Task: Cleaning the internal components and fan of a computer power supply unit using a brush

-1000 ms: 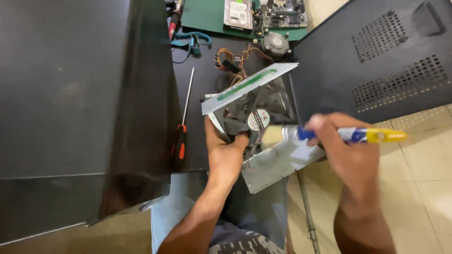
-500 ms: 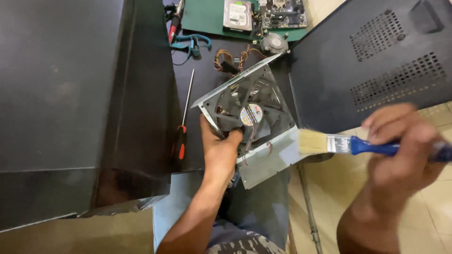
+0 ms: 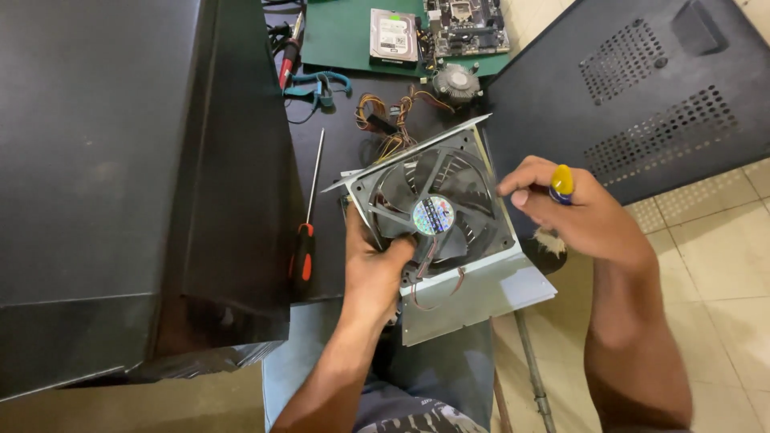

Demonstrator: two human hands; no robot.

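Crowding the fan (image 3: pixel 437 210): screwdriver (image 3: pixel 307 220), case panel (image 3: pixel 642 96)

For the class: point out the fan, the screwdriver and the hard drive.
fan (image 3: pixel 434 215), head view, on its round centre hub.
screwdriver (image 3: pixel 302 255), head view, on its red and black handle.
hard drive (image 3: pixel 394 36), head view, on its top face.

My left hand (image 3: pixel 377 269) comes up from the bottom of the view on a bare forearm, palm turned away from me, its fingers (image 3: pixel 399 250) curled shut in a firm grip with the thumb side toward the right. My right hand (image 3: pixel 581 212) sits level with it and well apart to the right, knuckles up, wrist bent inward, the forearm dropping straight down to the lower edge. Its fingers (image 3: pixel 517 178) are closed in a loose fist, tips pointing left toward my other hand.
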